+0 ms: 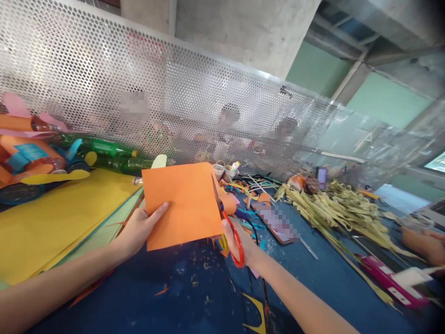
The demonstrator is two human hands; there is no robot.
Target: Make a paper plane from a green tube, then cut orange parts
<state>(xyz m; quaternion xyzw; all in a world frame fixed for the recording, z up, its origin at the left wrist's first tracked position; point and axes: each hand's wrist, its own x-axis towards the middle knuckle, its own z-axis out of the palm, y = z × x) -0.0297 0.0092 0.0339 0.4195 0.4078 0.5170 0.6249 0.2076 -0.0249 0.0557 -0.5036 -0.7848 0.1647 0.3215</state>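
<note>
An orange paper sheet point(184, 204) is held up over the blue table. My left hand point(141, 227) grips its left edge, with the thumb on the front face and the other fingers hidden behind. In my right hand point(238, 243) are scissors point(237, 239) with red handles. Their blades point up and lie at the right edge of the sheet, where a strip of orange paper curls to the right. Whether the blades are fully closed cannot be made out.
Yellow sheets point(69, 218) and green bottles point(104, 147) lie left. Paper scraps, a phone point(276, 222), dried leaf strips point(333, 208) and a magenta box point(392, 280) are right. A perforated metal screen point(194, 93) stands behind; another person's hand point(422, 243) shows far right.
</note>
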